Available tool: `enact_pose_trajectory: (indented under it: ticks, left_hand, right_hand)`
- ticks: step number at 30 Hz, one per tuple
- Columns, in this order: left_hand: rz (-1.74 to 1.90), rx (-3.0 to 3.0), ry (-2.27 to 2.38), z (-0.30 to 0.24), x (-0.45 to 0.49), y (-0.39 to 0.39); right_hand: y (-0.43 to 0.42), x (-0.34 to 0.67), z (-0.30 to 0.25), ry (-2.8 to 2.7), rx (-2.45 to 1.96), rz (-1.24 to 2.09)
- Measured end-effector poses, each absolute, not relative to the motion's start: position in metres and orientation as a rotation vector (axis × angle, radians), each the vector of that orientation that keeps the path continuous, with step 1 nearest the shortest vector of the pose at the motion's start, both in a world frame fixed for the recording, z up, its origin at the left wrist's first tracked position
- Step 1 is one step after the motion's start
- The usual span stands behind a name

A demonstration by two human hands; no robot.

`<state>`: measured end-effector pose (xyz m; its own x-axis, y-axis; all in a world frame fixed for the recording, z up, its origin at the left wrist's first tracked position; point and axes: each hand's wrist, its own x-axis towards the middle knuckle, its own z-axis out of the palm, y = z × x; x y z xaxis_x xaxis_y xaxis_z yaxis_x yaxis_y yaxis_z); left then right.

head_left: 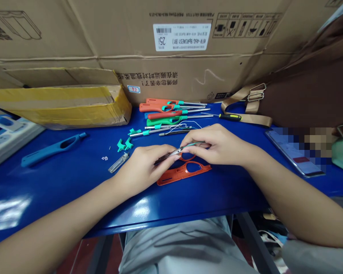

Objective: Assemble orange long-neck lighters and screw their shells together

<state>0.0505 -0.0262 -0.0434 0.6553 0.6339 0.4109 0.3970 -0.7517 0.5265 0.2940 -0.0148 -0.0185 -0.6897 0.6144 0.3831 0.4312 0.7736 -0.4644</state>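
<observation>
My left hand (pixel 144 167) and my right hand (pixel 214 144) meet over the middle of the blue table (pixel 74 179). Together they pinch a thin metal rod with wires (pixel 174 152), the left hand gripping its near end and the right hand's fingers closed on the wire end. Just below the hands lies an orange lighter shell half (pixel 183 172), flat on the table. Behind the hands sits a pile of long lighters (pixel 171 112) in orange, red and green.
A blue lighter shell (pixel 50 149) lies at left, with small teal parts (pixel 125 144) and a metal strip (pixel 118 162) nearby. A screwdriver (pixel 230 117), a phone (pixel 294 154), a brown bag (pixel 308 87), cardboard boxes (pixel 74 102) and a power strip (pixel 5 137) ring the table.
</observation>
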Motion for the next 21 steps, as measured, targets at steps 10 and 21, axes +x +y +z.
enact_pose_trajectory:
  ticks: [10,21]
  left_hand:
    - [0.882,2.504,0.801,-0.0434,0.0507,-0.0264]
    - [0.861,2.595,0.677,-0.0448,0.049,-0.0247]
  right_hand:
    - [-0.0162,0.2929,-0.0165,-2.435,-0.705,0.406]
    - [-0.0172,0.2953,-0.017,-2.521,-0.627,0.347]
